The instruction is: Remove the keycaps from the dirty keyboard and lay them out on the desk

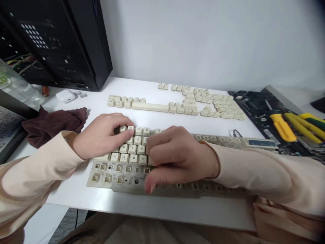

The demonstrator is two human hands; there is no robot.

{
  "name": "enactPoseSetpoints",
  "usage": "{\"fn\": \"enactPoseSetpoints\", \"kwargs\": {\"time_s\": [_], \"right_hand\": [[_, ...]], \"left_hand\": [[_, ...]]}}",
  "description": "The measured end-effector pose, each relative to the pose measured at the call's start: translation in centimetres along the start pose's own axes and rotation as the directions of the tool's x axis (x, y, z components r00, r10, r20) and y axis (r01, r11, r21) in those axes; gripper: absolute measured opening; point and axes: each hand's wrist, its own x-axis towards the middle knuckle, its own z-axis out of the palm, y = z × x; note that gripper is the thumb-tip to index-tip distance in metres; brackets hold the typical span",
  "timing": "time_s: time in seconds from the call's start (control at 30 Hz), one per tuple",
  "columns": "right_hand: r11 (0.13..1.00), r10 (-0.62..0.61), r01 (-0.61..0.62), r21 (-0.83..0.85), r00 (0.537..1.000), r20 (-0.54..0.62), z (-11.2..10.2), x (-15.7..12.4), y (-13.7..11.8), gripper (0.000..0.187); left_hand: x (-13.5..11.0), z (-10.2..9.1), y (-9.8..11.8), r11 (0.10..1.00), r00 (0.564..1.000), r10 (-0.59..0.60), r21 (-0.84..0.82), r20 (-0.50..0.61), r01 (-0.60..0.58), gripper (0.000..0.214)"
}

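Note:
A cream keyboard lies on the desk, its upper left filled with letter and function keycaps. Bare key sockets show in its two lower rows. My left hand rests over the keyboard's top left corner. Its thumb and index finger are apart, with their tips at the function-row keycaps. Over the middle of the keyboard is my right hand, fingers curled down at the keys just right of R and F. Its thumb points toward the front, away from the fingers. What lies under those fingers is hidden.
Loose keycaps and a long spacebar lie behind the keyboard. A black computer case, brown cloth and white earbud case are at left. At right, a yellow-handled screwdriver and pliers lie on a circuit board.

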Motion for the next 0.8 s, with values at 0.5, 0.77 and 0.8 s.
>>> {"fn": "enactPoseSetpoints", "kwargs": {"time_s": [0.5, 0.77, 0.8], "right_hand": [[0.683, 0.731, -0.730, -0.019, 0.683, 0.015, -7.0, 2.6, 3.0, 0.029], [0.715, 0.608, -0.573, -0.400, 0.792, -0.049, -7.7, 4.6, 7.6, 0.027], [0.690, 0.624, -0.572, -0.443, 0.780, -0.036, -7.7, 4.9, 8.1, 0.029]], "left_hand": [[-0.3, -0.1, -0.3, 1.000, 1.000, -0.004, -0.017, 0.010, 0.004, 0.028], [-0.2, 0.1, -0.3, 0.999, 1.000, -0.024, -0.026, 0.016, 0.025, 0.026], [-0.2, 0.1, -0.3, 0.999, 0.999, -0.027, -0.032, 0.020, 0.028, 0.025]]}}
